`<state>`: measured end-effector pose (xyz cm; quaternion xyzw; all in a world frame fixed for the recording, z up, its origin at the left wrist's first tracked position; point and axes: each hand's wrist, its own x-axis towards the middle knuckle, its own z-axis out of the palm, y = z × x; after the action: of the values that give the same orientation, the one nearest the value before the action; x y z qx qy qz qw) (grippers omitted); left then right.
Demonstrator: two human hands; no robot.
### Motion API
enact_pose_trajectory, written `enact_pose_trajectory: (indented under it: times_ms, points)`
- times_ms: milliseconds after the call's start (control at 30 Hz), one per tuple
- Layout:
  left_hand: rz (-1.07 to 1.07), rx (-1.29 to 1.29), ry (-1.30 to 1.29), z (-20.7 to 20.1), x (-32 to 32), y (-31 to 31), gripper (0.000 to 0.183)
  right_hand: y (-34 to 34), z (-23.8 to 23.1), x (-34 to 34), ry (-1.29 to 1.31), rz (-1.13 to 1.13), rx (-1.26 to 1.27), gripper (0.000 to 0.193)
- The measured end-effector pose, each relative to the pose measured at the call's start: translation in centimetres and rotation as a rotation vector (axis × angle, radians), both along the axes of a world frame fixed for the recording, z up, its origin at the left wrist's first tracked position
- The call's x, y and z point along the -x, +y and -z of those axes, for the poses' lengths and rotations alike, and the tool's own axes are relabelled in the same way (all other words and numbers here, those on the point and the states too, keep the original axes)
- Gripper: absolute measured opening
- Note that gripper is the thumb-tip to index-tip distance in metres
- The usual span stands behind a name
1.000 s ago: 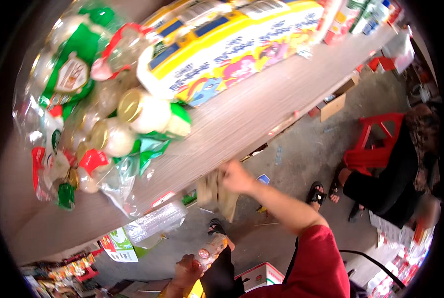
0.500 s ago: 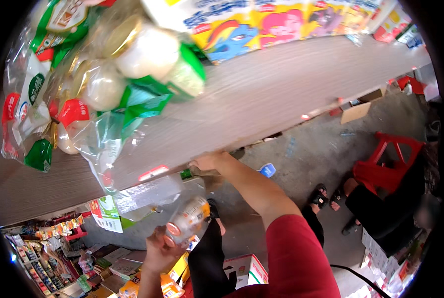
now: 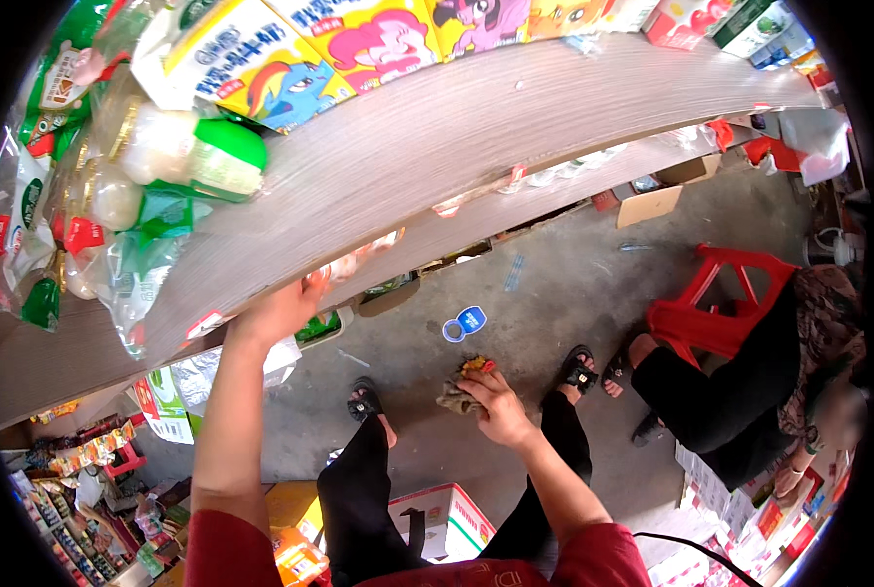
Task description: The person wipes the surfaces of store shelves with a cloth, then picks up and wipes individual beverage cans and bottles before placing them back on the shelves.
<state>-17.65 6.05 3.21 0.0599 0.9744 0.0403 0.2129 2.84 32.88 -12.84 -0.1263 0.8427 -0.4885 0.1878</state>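
Cartons (image 3: 378, 44) on shelf (image 3: 417, 122), right of bagged goods (image 3: 114, 196); stool (image 3: 674, 315) on floor (image 3: 554, 284), right of cloth (image 3: 454, 397).

Crumpled grey-brown cloth (image 3: 455, 397), bunched in the right of the hands (image 3: 504, 412)

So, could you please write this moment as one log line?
left hand: at front edge of shelf, grip unclear | right hand: holding crumpled cloth | on shelf: yellow-and-white cartons

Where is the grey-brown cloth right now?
The cloth is in the right hand, just below centre in the head view, appearing between the person's two black sandals.
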Motion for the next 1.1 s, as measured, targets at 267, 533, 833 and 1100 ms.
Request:
enact_pose_trajectory:
  times_ms: [267,533,833,1100]
  points:
    - [-0.082,-0.068,-0.177,6.2,3.9,-0.5,0.032,-1.1,3.8,-0.8,-0.07,0.124,0.173,0.057]
    - [-0.107,-0.229,-0.227,5.6,4.5,-0.7,0.058,-1.7,4.7,-0.1,-0.085,0.082,0.085,0.053]
    - [-0.643,-0.398,-0.255,-0.4,4.3,9.3,0.067,-0.9,5.6,0.5,-0.072,0.089,0.076,0.054]
    - [0.027,-0.363,0.236,3.3,9.3,15.7,0.049,0.6,5.3,0.5,-0.079,0.111,0.126,0.054]
